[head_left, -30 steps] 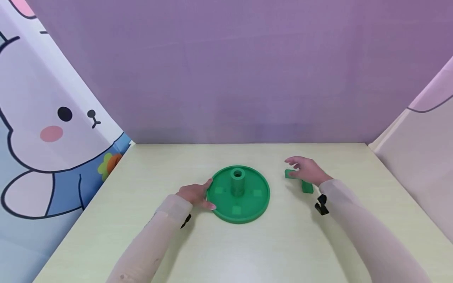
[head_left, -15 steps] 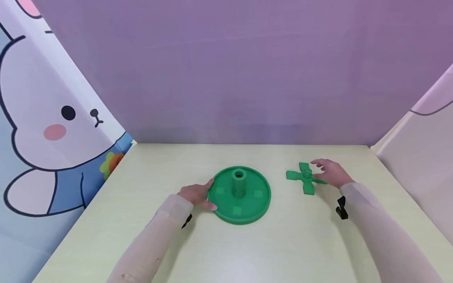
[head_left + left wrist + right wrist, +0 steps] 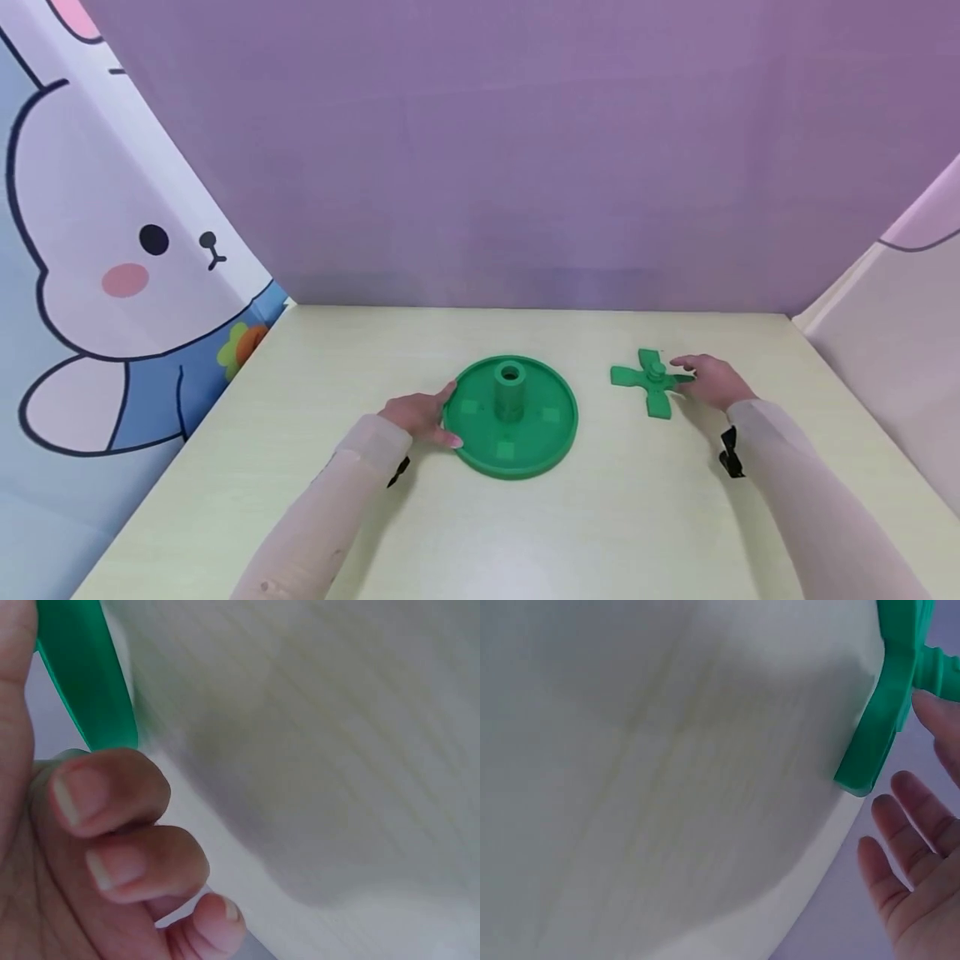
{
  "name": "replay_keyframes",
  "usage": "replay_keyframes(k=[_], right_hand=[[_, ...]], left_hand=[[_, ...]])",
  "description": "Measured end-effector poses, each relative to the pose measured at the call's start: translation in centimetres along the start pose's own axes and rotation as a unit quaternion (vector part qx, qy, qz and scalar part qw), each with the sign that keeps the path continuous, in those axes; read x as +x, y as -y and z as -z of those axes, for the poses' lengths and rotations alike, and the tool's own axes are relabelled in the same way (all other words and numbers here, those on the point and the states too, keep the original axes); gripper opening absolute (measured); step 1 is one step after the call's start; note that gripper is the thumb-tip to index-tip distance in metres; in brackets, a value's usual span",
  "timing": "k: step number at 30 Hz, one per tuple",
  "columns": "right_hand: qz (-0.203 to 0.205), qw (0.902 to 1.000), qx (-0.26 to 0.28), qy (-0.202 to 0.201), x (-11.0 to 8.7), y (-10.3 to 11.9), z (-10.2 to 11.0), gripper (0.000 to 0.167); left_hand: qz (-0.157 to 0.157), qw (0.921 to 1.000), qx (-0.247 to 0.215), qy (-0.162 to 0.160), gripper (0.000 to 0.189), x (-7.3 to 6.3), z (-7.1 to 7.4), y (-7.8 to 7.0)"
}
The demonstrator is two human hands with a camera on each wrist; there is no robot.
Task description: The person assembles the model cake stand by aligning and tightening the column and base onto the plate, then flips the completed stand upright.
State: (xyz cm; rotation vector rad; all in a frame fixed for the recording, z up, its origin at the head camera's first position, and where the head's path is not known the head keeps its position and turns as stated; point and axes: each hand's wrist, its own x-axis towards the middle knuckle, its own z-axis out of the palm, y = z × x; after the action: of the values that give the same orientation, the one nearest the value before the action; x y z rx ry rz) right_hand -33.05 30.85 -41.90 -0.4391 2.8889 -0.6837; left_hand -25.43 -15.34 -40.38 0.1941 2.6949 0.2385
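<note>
Pale sleeves are stretching fwd over the desk. L hand is bracing the green disc, thumb & index spreading apart along its L rim, a green tube standing mid-disc. Slightly farther, R of the disc, a green cross is sitting w/ knob up. R hand is meeting its R arm, fingers showing apart; can't tell if it's pinching. Behind, a purple wall is rising.

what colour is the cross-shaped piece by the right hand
The cross-shaped piece is plain green all over where visible; the head view shows it best.
</note>
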Motion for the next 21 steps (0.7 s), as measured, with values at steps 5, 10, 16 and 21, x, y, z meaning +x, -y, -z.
replay_keyframes(k=[5,10,16,21], right_hand=[[0.026,0.9993,-0.025,0.004,0.5,-1.0,-0.6,0.047],[0.057,0.9974,-0.044,0.008,0.7,-1.6,-1.0,0.044],[0.071,0.9958,-0.057,0.008,0.7,-1.5,-1.1,0.04],[0.071,0.9957,-0.058,0.007,0.8,-1.4,-1.1,0.038]], left_hand=[[-0.003,1.0,0.001,-0.001,0.104,0.2,-0.2,0.1],[0.002,1.0,0.0,-0.001,0.104,0.3,-0.3,0.0],[0.003,1.0,0.001,0.003,0.103,0.2,-0.2,-0.1],[0.005,1.0,0.007,0.003,0.104,0.3,-0.3,0.0]])
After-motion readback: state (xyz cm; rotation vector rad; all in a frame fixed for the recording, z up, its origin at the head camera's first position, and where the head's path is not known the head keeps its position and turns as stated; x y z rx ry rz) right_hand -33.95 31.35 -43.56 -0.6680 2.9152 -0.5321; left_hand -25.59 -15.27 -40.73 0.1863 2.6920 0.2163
